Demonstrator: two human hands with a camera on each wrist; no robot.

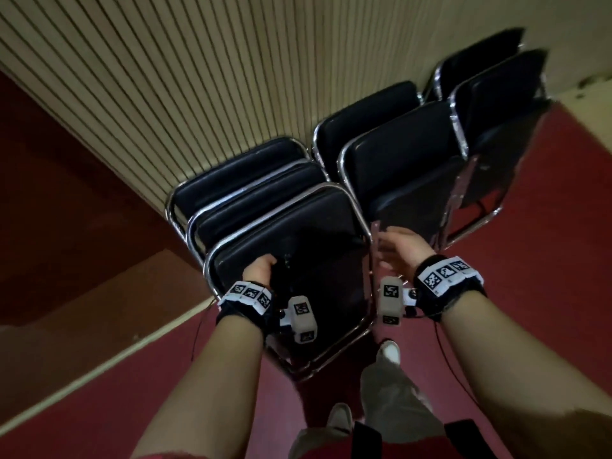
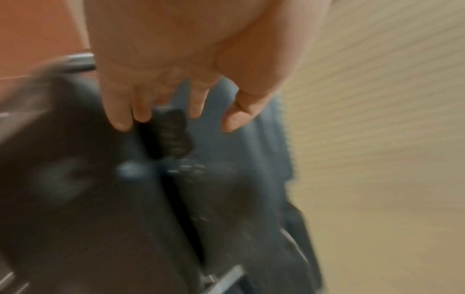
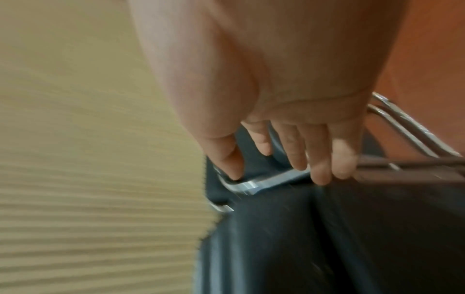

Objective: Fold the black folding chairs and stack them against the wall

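Several folded black chairs with chrome frames lean against the ribbed beige wall (image 1: 198, 77). The nearest folded chair (image 1: 298, 233) stands at the front of the left stack. My left hand (image 1: 260, 268) rests on its dark upper part, and the fingers (image 2: 120, 119) point down beside a ridged black piece (image 2: 171, 135). They look straight and curl round nothing. At the chair's right edge my right hand (image 1: 395, 248) is spread, its fingertips (image 3: 319, 177) at the chrome tube (image 3: 264, 184). Both wrist views are blurred.
Two more stacks of folded chairs (image 1: 390, 167) (image 1: 496, 104) lean on the wall to the right. The floor (image 1: 546, 226) is red. A cream-edged step (image 1: 99, 356) runs along the left. My feet (image 1: 390, 351) stand just behind the nearest chair.
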